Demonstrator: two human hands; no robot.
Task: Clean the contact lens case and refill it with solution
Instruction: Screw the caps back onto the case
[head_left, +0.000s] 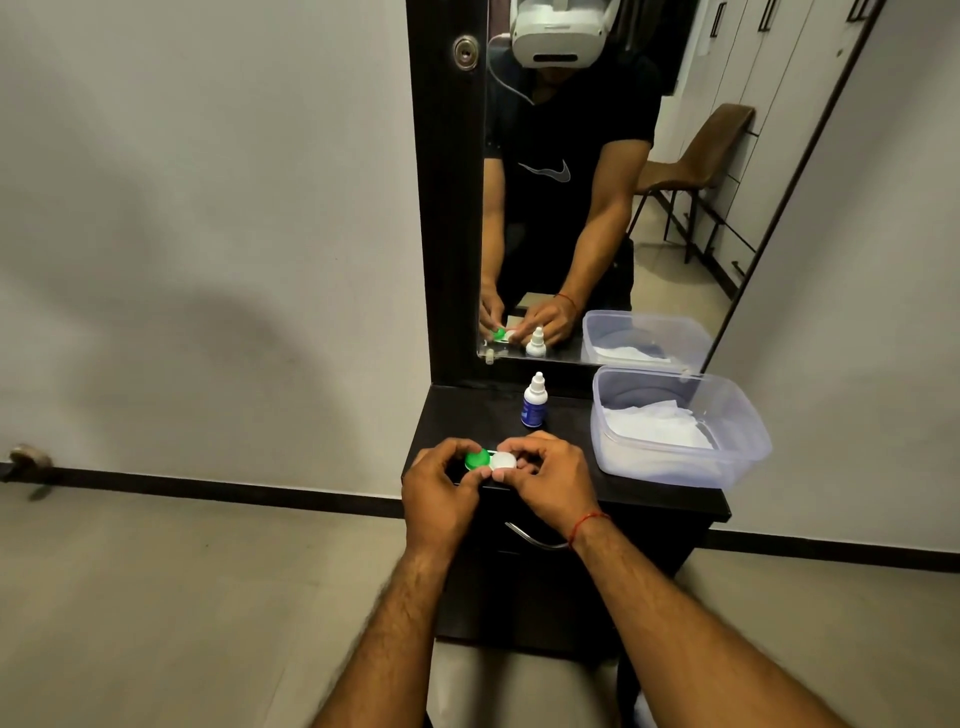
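A contact lens case (491, 461) with one green cap and one white cap is held above the front of a dark dresser top (571, 452). My left hand (441, 480) grips the green-capped end with curled fingers. My right hand (548, 480) grips the white-capped end the same way. Both caps are on the case. Behind the case stands a small solution bottle (534, 402), white with a blue label and a capped nozzle, upright and untouched.
A clear plastic tub (748, 415) holding white tissue sits at the right of the dresser top. A mirror (597, 208) rises behind and reflects the person. A drawer handle (535, 540) lies below my right wrist. Tiled floor surrounds the dresser.
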